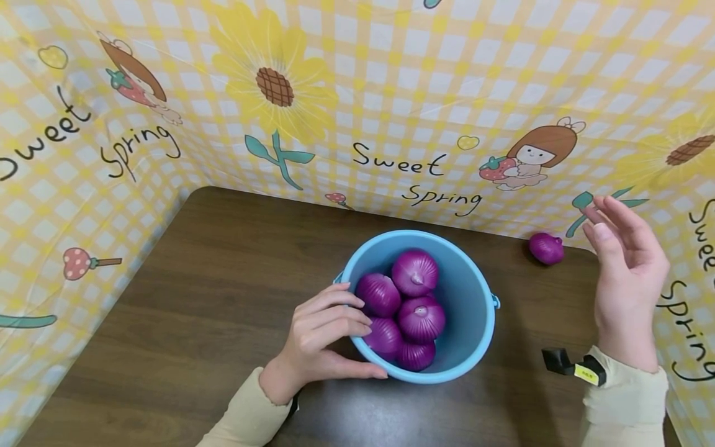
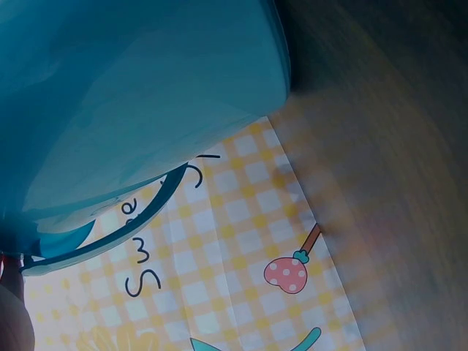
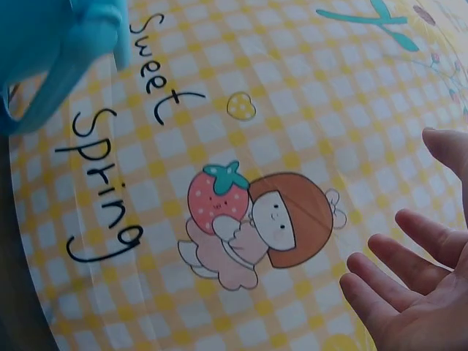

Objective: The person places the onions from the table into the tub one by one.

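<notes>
A light blue bucket (image 1: 469,347) stands on the table, holding several purple onions (image 1: 421,318). My left hand (image 1: 321,332) grips its left rim, fingertips over the inner edge and thumb along the near side. The bucket's outer wall (image 2: 161,95) and hanging handle (image 2: 139,227) fill much of the left wrist view. Off to the right, my right hand (image 1: 631,267) is raised with nothing in it. Its fingers (image 3: 395,292) look spread in the right wrist view. One loose purple onion (image 1: 547,248) lies at the table's far right, left of that hand.
The dark wooden table (image 1: 195,298) meets a yellow-and-white checked cloth (image 1: 391,93) printed with flowers and cartoon figures, which rises behind it and along both sides. A black strap with a yellow label (image 1: 586,372) is on the right wrist.
</notes>
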Tool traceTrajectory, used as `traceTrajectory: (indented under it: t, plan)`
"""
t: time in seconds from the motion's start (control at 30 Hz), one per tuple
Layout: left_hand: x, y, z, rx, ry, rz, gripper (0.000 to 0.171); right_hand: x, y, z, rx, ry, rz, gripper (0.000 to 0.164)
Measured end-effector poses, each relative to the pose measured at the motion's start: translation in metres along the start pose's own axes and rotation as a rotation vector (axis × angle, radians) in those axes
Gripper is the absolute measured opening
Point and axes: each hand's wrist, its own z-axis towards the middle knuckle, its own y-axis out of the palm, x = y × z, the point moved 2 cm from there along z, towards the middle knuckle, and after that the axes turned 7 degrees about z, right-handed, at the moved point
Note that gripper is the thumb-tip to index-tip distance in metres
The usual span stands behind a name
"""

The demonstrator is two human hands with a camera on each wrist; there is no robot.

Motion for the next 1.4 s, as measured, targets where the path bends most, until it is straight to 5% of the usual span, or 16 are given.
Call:
traceTrajectory:
  t: [0.47, 0.9, 1.4]
  plan:
    - [0.0, 0.0, -0.001, 0.0, -0.005, 0.002, 0.051, 0.016, -0.024, 0.013, 0.197, 0.052, -0.078, 0.033]
    - [0.0, 0.0, -0.001, 0.0, -0.005, 0.004, 0.051, 0.057, -0.074, 0.017, 0.424, 0.28, -0.091, 0.04]
    - [0.0, 0.001, -0.001, 0.002, -0.007, 0.004, 0.051, 0.11, -0.113, 0.016, 0.438, 0.482, -0.355, 0.061]
